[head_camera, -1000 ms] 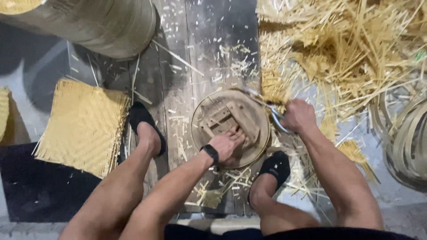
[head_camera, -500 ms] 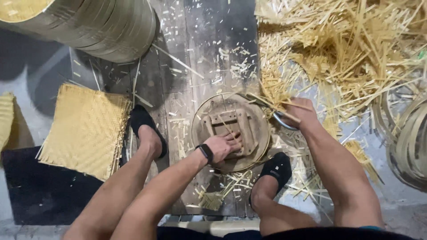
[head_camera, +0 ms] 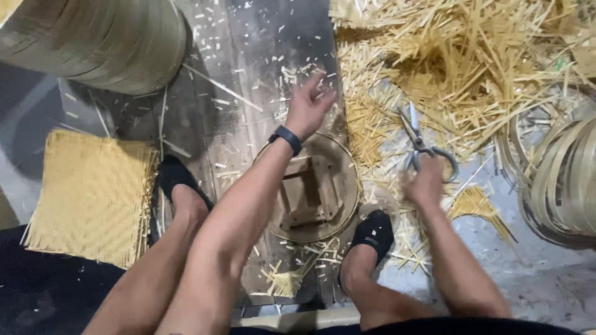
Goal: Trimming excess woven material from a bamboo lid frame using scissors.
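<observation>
My left hand (head_camera: 308, 107) stretched past far rim of round bamboo frame (head_camera: 347, 186), fingers spread wide, gripping nothing, hovering over scattered chips on dark boards (head_camera: 248, 56). My right hand (head_camera: 427, 182) blurred, just beside handles of scissors (head_camera: 417, 144) lying on floor; cannot tell how far fingers are closed or whether touching. Frame flat between my feet, wooden cross-pieces inside. Straw-coloured strip pile (head_camera: 472, 56) beyond scissors. Woven mat (head_camera: 90, 192) off to left.
</observation>
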